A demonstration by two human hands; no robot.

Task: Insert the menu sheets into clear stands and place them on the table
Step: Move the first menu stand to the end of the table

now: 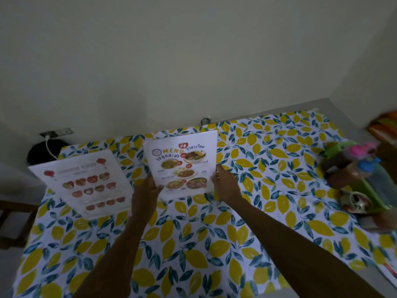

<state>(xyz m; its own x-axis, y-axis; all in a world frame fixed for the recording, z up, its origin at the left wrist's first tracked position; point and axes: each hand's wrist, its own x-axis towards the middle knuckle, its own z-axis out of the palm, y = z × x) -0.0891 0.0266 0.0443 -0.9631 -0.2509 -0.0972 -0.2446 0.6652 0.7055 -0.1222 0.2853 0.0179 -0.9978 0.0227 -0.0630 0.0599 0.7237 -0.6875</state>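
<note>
Currently both hands grip a stiff, glossy Thai menu stand (181,162), upright near the counter's (193,244) far edge: the left hand (148,190) is pinched closed on its lower left edge, the right hand (223,181) on its right edge. Left of it stands a second menu stand (86,186), tilted back. The step probably calls for lowering the base flat onto the slick lemon-print cloth, squared to its neighbour, before letting go.
</note>
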